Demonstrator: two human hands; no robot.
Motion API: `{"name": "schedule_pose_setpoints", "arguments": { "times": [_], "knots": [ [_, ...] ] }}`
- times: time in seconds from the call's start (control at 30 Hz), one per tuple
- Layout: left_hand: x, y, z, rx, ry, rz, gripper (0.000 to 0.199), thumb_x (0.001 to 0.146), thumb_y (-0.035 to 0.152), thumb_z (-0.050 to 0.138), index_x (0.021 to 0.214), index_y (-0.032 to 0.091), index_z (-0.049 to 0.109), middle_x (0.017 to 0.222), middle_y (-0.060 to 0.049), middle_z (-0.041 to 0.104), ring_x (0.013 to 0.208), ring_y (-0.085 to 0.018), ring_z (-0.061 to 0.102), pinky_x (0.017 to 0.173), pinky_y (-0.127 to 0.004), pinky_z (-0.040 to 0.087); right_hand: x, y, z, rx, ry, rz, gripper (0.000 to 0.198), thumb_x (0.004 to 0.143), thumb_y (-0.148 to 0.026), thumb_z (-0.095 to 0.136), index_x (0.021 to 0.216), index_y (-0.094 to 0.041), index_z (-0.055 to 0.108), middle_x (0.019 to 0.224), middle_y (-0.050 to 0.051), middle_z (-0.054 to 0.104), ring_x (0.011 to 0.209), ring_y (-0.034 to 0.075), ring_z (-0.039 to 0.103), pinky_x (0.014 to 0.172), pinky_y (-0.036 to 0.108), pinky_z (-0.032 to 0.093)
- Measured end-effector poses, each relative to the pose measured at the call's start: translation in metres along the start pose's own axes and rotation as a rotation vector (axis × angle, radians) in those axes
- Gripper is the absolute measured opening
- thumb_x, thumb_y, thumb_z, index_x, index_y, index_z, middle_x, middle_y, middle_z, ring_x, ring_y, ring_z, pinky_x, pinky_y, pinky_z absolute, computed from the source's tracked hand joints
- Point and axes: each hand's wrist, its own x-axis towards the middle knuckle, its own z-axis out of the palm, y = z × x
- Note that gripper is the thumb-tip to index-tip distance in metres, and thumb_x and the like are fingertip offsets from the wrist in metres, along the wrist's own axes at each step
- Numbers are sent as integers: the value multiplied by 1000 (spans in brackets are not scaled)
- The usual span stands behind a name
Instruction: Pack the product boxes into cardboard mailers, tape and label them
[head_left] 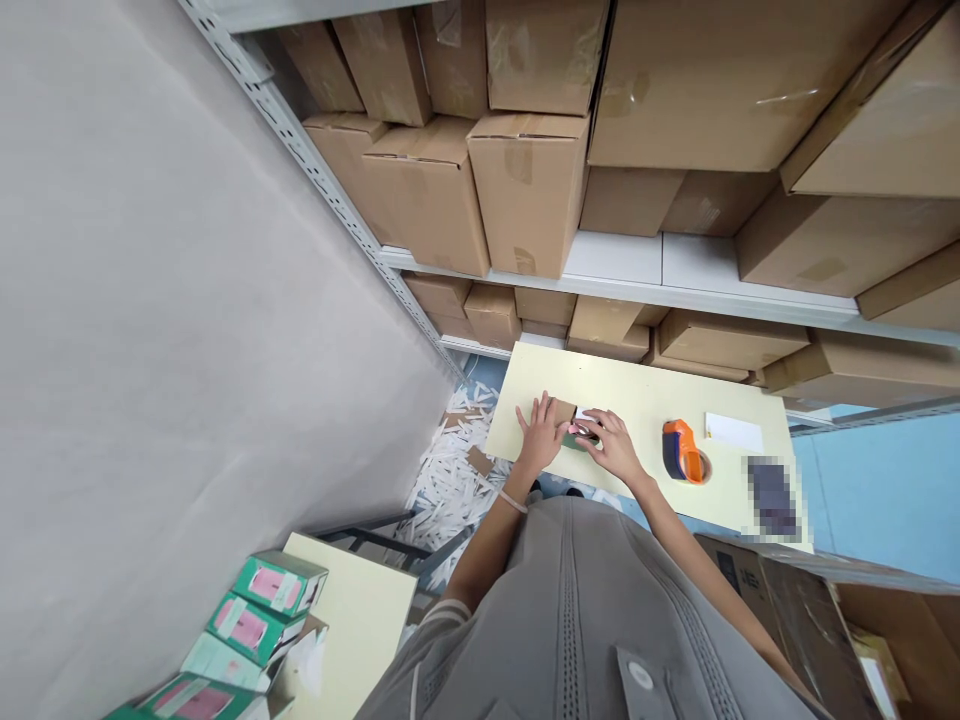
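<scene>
On the pale yellow table, my left hand [541,438] rests against a small brown cardboard box [562,411], its fingers spread and its thumb toward the box's open side. My right hand [615,450] is on the other side, fingers bent around a small pink and dark shiny item [580,430]. The item is at the open end of the box; whether it is partly inside I cannot tell. A green surface shows just below it, between both hands. The fingers hide much of the box and the item.
Right of my hands are an orange tape dispenser [682,452], a white card [733,432] and a blurred dark object [772,497]. Shelves with cardboard boxes [529,195] rise behind the table [622,385]. Paper strips [450,470] litter the floor. Green boxes [247,628] stand lower left.
</scene>
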Motion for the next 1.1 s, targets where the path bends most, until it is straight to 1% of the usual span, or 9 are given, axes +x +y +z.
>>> {"name": "schedule_pose_setpoints", "arguments": {
  "times": [0.1, 0.2, 0.37, 0.5, 0.6, 0.77, 0.9, 1.0, 1.1],
  "knots": [
    [0, -1, 0, -3, -20, 14, 61, 100, 50, 28, 155, 22, 25, 163, -11, 21, 149, -31, 22, 116, -68, 10, 0, -3, 0, 22, -6, 1, 35, 97, -43, 43, 121, -31, 66, 128, 7, 60, 122, 26, 51, 106, 48, 35],
    [-1, -3, 1, -16, -29, 5, 60, 101, 50, 26, 155, 23, 25, 162, -12, 24, 147, -30, 28, 117, -68, 10, 5, -5, -1, 15, -19, 70, 35, 99, -38, 38, 113, -31, 70, 121, 7, 62, 114, 26, 53, 98, 45, 40],
    [-1, -3, 2, -32, -61, 9, 59, 102, 46, 23, 155, 22, 23, 161, -13, 27, 147, -27, 30, 117, -67, 10, 17, -9, 0, -91, -50, 127, 21, 89, -40, 59, 96, -27, 72, 108, 9, 59, 101, 28, 51, 86, 42, 39],
    [0, -3, 3, -11, -71, 5, 54, 103, 32, 22, 156, 23, 19, 161, -11, 27, 149, -22, 26, 118, -65, 10, 19, -9, 3, -74, -65, 169, 16, 87, -39, 60, 90, -27, 70, 100, 8, 57, 93, 26, 49, 80, 39, 37],
    [-1, -4, 4, 8, -65, 19, 56, 101, 26, 23, 157, 23, 16, 161, -12, 28, 150, -21, 23, 118, -65, 10, 19, -7, 6, -15, -47, 213, 15, 88, -37, 58, 87, -27, 70, 98, 7, 58, 91, 25, 49, 78, 38, 37],
    [-1, -6, 7, -7, -53, 38, 56, 102, 25, 18, 157, 18, 14, 162, -12, 24, 150, -19, 21, 118, -65, 7, 23, -6, 12, 59, 6, 295, 17, 85, -35, 55, 78, -24, 66, 93, 7, 58, 91, 25, 49, 77, 38, 37],
    [-1, -7, 5, -4, -65, 42, 55, 102, 26, 18, 157, 20, 15, 162, -11, 24, 150, -18, 22, 119, -64, 7, 25, -5, 18, 78, 43, 308, 18, 85, -35, 54, 73, -22, 60, 92, 7, 58, 90, 25, 50, 76, 37, 37],
    [-1, -6, 4, 5, -85, 42, 56, 102, 26, 19, 157, 21, 15, 161, -11, 26, 150, -20, 23, 119, -64, 7, 24, -2, 21, 91, 72, 323, 18, 86, -33, 52, 73, -22, 56, 93, 7, 59, 92, 25, 51, 77, 36, 38],
    [0, -5, 5, 14, -78, 46, 56, 102, 27, 20, 157, 21, 16, 161, -11, 26, 150, -20, 23, 119, -64, 8, 22, 1, 23, 137, 119, 335, 18, 88, -34, 49, 75, -22, 53, 93, 8, 60, 91, 25, 52, 76, 36, 39]
  ]
}}
